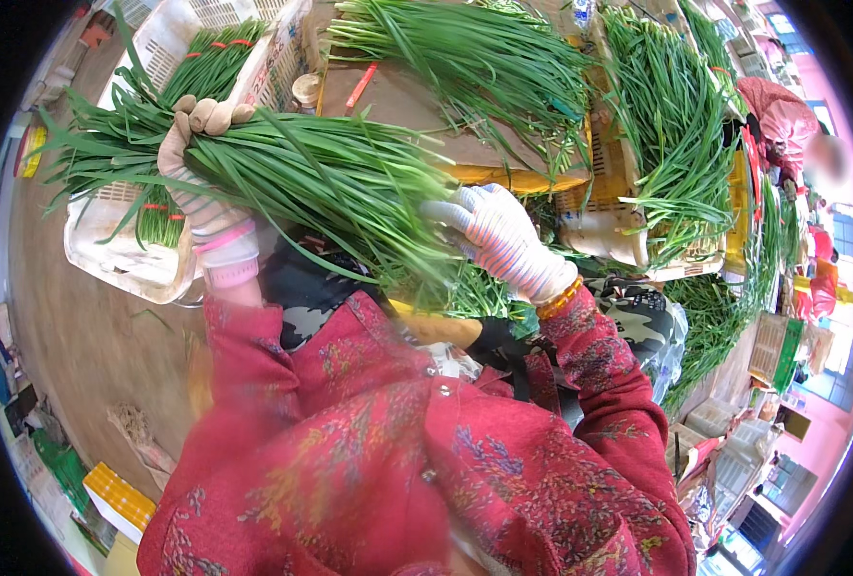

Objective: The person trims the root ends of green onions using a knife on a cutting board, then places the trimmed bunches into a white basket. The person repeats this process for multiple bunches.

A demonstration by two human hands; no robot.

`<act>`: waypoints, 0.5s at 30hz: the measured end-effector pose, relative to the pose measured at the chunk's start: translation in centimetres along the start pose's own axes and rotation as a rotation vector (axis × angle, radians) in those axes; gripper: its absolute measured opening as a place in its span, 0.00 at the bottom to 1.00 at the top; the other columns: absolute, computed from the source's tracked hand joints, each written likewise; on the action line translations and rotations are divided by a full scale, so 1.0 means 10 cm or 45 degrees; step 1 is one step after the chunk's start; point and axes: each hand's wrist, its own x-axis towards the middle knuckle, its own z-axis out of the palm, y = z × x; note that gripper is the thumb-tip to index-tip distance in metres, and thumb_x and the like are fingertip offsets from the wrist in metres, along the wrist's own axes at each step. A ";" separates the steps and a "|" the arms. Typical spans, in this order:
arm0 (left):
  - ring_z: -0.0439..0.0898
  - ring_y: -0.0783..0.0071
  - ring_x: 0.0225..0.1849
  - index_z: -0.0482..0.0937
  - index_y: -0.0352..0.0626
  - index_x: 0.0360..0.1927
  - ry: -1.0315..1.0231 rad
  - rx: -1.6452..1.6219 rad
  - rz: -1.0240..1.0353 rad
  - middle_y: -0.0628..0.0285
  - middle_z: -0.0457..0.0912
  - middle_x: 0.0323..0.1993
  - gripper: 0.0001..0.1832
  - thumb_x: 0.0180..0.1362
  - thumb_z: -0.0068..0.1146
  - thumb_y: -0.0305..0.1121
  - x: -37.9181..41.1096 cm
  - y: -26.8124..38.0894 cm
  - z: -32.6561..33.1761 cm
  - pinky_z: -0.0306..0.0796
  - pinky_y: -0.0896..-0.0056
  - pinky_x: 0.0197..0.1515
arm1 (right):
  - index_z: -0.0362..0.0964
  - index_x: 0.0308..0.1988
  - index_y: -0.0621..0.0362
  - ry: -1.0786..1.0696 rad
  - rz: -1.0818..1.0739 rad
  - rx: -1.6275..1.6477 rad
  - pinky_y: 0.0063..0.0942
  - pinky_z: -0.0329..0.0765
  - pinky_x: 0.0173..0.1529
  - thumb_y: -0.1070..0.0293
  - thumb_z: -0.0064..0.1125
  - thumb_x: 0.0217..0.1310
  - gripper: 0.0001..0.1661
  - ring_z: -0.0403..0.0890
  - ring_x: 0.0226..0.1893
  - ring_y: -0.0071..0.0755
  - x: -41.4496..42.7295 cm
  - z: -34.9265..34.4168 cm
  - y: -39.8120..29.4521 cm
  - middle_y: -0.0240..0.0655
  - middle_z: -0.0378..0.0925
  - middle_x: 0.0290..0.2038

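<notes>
My left hand [207, 155], in a striped glove with tan fingers, is closed around a thick bunch of long green leaves that look like garlic chives [304, 169]. The bunch lies sideways above my lap, its leaf tips to the left and pale stem ends to the right. At those stem ends is my right hand [502, 234] in a striped white glove. Its fingers touch the stems, but blur hides whether they grip any. Beyond the bunch, a loose pile of the same greens [484, 65] covers part of a brown work surface [412, 97]. A red strip [361, 85] lies there.
At left, a white plastic crate [127, 277] holds bundles tied with red bands [217, 54]. Another crate [599, 241] at right carries loose greens [664, 115]. Leafy scraps [707, 324] lie on the floor. A person in pink [779, 115] is at the far right.
</notes>
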 end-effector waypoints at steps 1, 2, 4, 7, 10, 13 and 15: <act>0.66 0.73 0.33 0.73 0.41 0.45 0.006 -0.024 0.005 0.70 0.64 0.27 0.10 0.65 0.49 0.35 0.00 0.01 0.00 0.65 0.54 0.55 | 0.70 0.46 0.47 -0.004 -0.023 -0.054 0.39 0.72 0.34 0.70 0.58 0.47 0.21 0.76 0.30 0.42 0.01 0.04 0.01 0.35 0.71 0.27; 0.67 0.73 0.33 0.73 0.41 0.45 0.027 -0.042 0.004 0.69 0.64 0.27 0.10 0.66 0.47 0.34 -0.01 0.01 -0.01 0.65 0.53 0.55 | 0.70 0.45 0.47 -0.007 -0.044 -0.108 0.38 0.72 0.34 0.69 0.57 0.47 0.20 0.77 0.30 0.42 0.04 0.10 0.00 0.34 0.71 0.27; 0.67 0.73 0.33 0.73 0.41 0.45 0.010 0.039 -0.008 0.69 0.64 0.27 0.10 0.66 0.47 0.34 0.01 0.00 -0.01 0.65 0.53 0.55 | 0.70 0.42 0.48 -0.087 -0.067 -0.102 0.37 0.71 0.36 0.67 0.57 0.47 0.16 0.77 0.31 0.39 0.08 0.19 -0.03 0.33 0.71 0.28; 0.67 0.73 0.32 0.73 0.40 0.45 0.025 0.098 -0.029 0.69 0.64 0.27 0.10 0.66 0.46 0.34 0.00 -0.03 0.05 0.65 0.53 0.55 | 0.71 0.35 0.47 -0.185 -0.039 -0.273 0.36 0.72 0.37 0.67 0.57 0.45 0.11 0.77 0.32 0.38 0.07 0.31 -0.09 0.31 0.72 0.29; 0.66 0.74 0.32 0.74 0.39 0.43 -0.001 0.018 -0.042 0.70 0.64 0.27 0.09 0.65 0.48 0.33 -0.01 -0.01 0.06 0.64 0.56 0.55 | 0.70 0.34 0.47 -0.202 -0.095 -0.273 0.36 0.72 0.37 0.65 0.58 0.44 0.11 0.77 0.32 0.38 -0.25 0.41 0.07 0.31 0.71 0.27; 0.64 0.76 0.31 0.76 0.41 0.42 0.010 -0.009 -0.031 0.72 0.61 0.25 0.09 0.64 0.49 0.33 0.01 0.03 -0.01 0.64 0.59 0.53 | 0.72 0.31 0.51 -0.802 0.321 -0.290 0.39 0.73 0.38 0.67 0.62 0.45 0.10 0.79 0.32 0.40 -0.74 0.42 0.18 0.36 0.75 0.29; 0.63 0.77 0.31 0.77 0.42 0.42 -0.007 -0.041 -0.059 0.73 0.59 0.25 0.09 0.63 0.50 0.34 0.02 0.04 -0.03 0.63 0.61 0.53 | 0.73 0.31 0.53 -0.703 0.552 -0.238 0.41 0.75 0.39 0.67 0.62 0.49 0.06 0.80 0.34 0.44 -0.93 0.33 0.23 0.38 0.77 0.31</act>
